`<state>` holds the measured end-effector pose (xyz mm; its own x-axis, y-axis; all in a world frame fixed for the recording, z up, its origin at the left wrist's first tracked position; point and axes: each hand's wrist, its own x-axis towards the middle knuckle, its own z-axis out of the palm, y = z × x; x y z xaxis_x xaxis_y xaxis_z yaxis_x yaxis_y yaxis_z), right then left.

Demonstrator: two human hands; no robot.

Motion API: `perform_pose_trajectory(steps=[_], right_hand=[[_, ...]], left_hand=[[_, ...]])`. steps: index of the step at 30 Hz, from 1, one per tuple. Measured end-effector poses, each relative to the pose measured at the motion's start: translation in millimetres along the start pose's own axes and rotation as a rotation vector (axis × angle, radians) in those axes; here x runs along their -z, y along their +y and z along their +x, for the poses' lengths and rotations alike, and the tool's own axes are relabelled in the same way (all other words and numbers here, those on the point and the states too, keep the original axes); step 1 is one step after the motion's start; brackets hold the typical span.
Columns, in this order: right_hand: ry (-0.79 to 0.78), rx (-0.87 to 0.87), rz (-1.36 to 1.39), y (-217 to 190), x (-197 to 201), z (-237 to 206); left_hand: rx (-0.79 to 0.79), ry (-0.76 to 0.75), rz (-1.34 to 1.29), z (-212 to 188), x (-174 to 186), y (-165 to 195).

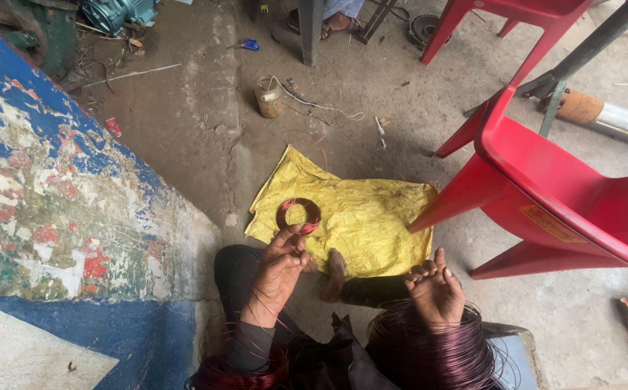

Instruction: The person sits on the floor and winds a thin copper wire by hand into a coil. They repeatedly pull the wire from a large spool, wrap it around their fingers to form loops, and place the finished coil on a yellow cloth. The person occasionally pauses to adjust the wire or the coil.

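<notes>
My left hand (283, 260) pinches the lower edge of a small ring of reddish copper wire (299, 214) held above a yellow cloth (371, 209) spread on the concrete floor. My right hand (436, 289) is raised with fingers curled, thin wire strands running from it down to a large dark red wire coil (429, 357) on my right knee. Another bundle of red wire (241, 374) loops around my left forearm. A bare foot (335, 271) rests on the cloth's near edge.
A red plastic chair (566, 195) lies tipped at the right, a second red chair (516, 22) behind it. A small jar (269, 96) stands on the floor beyond the cloth. A peeling blue painted wall (61, 202) fills the left. Another person's sandalled foot (339, 23) shows at top.
</notes>
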<state>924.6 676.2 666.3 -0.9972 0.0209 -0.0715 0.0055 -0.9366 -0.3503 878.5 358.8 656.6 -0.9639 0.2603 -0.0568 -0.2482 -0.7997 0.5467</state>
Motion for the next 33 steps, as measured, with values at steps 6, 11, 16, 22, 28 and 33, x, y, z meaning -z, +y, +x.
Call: perform_pose_trajectory(steps=[6, 11, 16, 22, 28, 33], right_hand=[[0.026, 0.010, 0.009, 1.9, 1.0, -1.0], [0.015, 0.006, 0.019, 4.3, -3.3, -2.4], [0.034, -0.014, 0.017, 4.4, -8.1, -0.2], [0.059, -0.069, 0.018, 8.9, -11.2, -2.8], [0.203, -0.109, -0.078, 15.2, -15.9, -14.0], [0.190, -0.100, -0.090, 11.2, -17.8, -19.0]], left_hand=[[0.009, 0.014, 0.068, 1.1, -0.8, 0.8], [0.050, -0.014, 0.135, -2.0, -23.0, 11.6], [0.090, -0.096, 0.172, -5.7, -44.0, 16.4], [0.251, -0.149, 0.233, -2.8, -40.6, -15.6], [0.560, 0.009, 0.191, -6.8, -33.0, -62.3], [0.577, -0.109, 0.138, -15.9, -31.2, -74.1]])
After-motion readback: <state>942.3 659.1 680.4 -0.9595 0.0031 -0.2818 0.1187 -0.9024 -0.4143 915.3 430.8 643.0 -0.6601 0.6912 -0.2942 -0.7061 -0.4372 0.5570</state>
